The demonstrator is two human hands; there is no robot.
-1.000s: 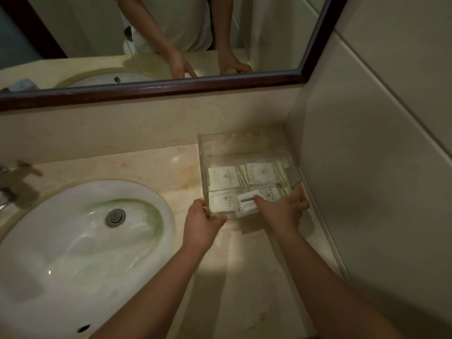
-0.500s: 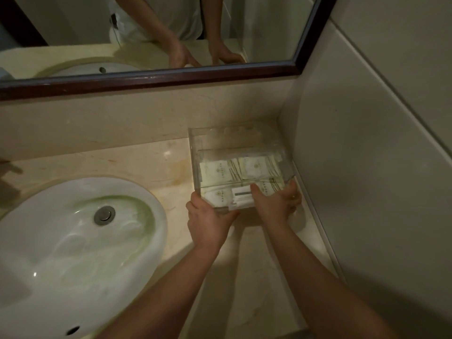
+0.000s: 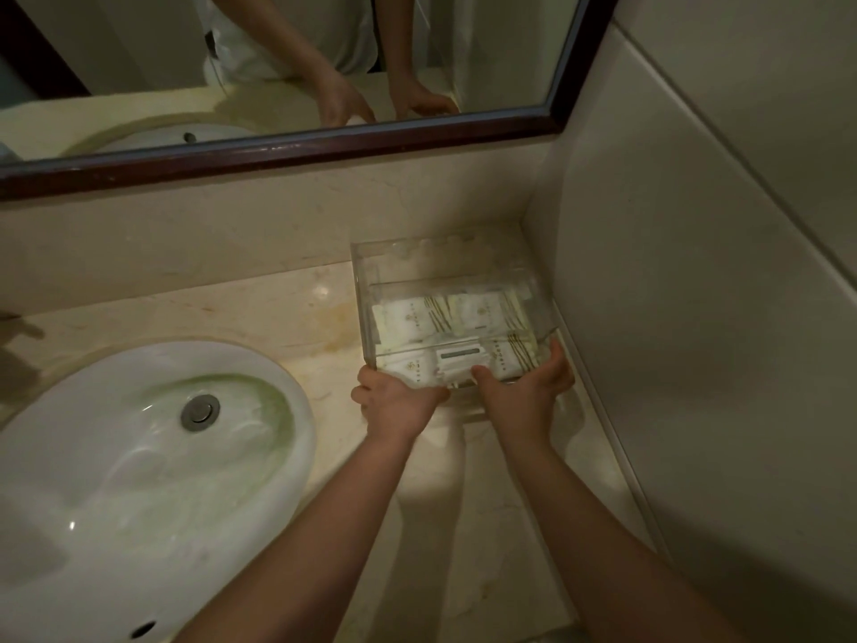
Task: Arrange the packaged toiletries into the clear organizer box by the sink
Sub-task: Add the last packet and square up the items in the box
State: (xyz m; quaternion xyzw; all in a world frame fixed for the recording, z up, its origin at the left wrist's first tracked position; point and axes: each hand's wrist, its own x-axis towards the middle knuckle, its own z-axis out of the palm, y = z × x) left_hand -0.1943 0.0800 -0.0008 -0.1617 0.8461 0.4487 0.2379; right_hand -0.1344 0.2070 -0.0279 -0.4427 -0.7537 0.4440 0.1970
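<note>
Gripping the near edge of the clear organizer box (image 3: 366, 290), both hands close on it — the left hand (image 3: 396, 403) on the near-left corner, the right hand (image 3: 524, 394) on the near-right side, thumb over the rim. Just beyond the fingers, inside the box, lie the packaged toiletries (image 3: 440, 317) in flat white packets. Box and hands are on the marble counter (image 3: 278, 308), against the corner wall — the sink (image 3: 139, 457) lies left of the left hand.
</note>
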